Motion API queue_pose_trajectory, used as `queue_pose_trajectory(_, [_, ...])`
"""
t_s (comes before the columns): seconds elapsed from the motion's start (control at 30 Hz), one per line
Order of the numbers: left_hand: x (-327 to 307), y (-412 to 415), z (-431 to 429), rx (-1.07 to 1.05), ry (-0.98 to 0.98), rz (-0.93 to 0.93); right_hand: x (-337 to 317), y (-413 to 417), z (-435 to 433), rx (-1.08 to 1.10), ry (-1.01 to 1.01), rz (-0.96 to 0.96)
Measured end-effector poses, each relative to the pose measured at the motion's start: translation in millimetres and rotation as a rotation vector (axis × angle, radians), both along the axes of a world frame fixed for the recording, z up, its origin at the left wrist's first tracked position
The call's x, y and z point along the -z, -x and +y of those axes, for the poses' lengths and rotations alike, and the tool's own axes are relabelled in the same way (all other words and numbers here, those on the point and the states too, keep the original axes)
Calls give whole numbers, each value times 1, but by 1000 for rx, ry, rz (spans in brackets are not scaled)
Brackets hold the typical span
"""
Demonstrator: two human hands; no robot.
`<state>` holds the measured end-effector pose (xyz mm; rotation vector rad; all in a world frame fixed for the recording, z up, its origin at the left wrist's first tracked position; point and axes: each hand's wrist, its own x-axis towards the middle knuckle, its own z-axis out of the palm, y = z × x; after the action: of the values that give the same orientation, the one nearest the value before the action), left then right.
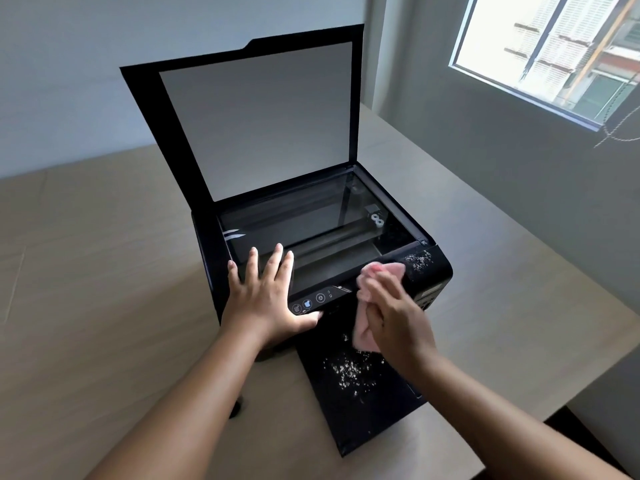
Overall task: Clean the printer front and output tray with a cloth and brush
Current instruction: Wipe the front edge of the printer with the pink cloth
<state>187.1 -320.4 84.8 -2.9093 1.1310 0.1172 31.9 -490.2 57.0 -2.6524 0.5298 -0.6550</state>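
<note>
A black printer (207, 258) stands on a wooden table with its scanner lid (256, 116) raised. My left hand (266, 296) lies flat, fingers spread, on the front left corner of the scanner glass and control panel. My right hand (394, 317) holds a pink cloth (367, 327) pressed against the printer's front right. White crumbs (417, 261) lie on the top right front corner just past the cloth. More white crumbs (349, 370) are scattered on the extended black output tray (367, 420). I see no brush.
The light wooden table (104, 271) stretches left and right of the printer; its right edge (588, 362) drops off near a grey wall. A window (554, 53) is at the upper right. A small dark object (237, 408) lies by my left forearm.
</note>
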Motion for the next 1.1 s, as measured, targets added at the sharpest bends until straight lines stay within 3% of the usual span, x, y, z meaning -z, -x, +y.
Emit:
queue_pose_trajectory(0.07, [0, 0, 0, -1, 1, -5, -1, 2, -2, -103, 3, 56])
queue_pose_trajectory(0.17, [0, 0, 0, -1, -7, 0, 1, 2, 0, -9, 33, 2])
queue_pose_trajectory(0.27, [1, 0, 0, -2, 4, -11, 3, 1, 11, -117, 6, 37])
queue_pose_trajectory(0.4, [1, -1, 0, -3, 4, -8, 3, -7, 17, 43, -18, -18])
queue_pose_trajectory(0.5, [1, -1, -1, 1, -13, -11, 4, -11, 31, -59, -52, -26])
queue_pose_trajectory(0.67, [0, -1, 0, -3, -5, -3, -1, -12, 36, -14, -105, -44])
queue_pose_trajectory(0.77, [1, 1, 0, -4, 0, -1, -5, -5, 19, -35, -21, 15])
queue_pose_trajectory(1.1, [-1, -2, 0, -28, 22, 22, -10, 1, 18, -6, -19, 37])
